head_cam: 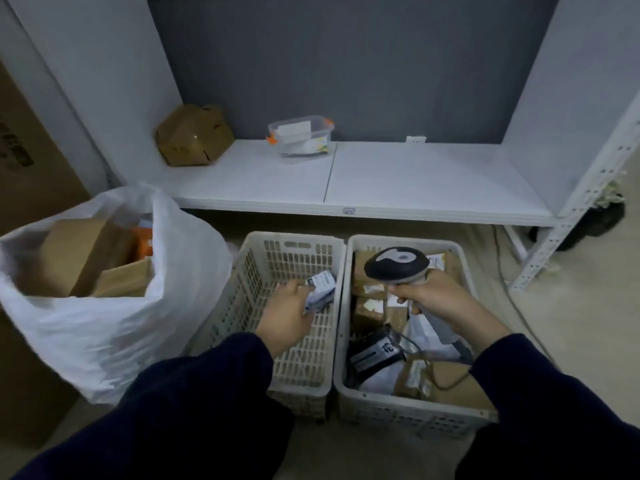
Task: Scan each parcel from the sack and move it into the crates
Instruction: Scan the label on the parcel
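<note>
My left hand [289, 311] holds a small grey-white parcel [322, 289] with a printed label, inside the left crate [256, 268], which otherwise looks bare. My right hand [440, 299] grips the handle of a dark barcode scanner [396, 265] above the right crate [467, 271]. Several brown and white parcels lie in that crate, along with a black one [372, 356]. At the left, the white plastic sack [114, 306] stands open with cardboard boxes [79, 251] and an orange packet [143, 240] inside.
A low white shelf [381, 181] runs behind the crates, bearing a crumpled cardboard box [192, 135] and a clear plastic tub [301, 135]. A large carton [31, 161] stands at far left. A white perforated rack post [581, 199] and a cable [519, 306] are at right.
</note>
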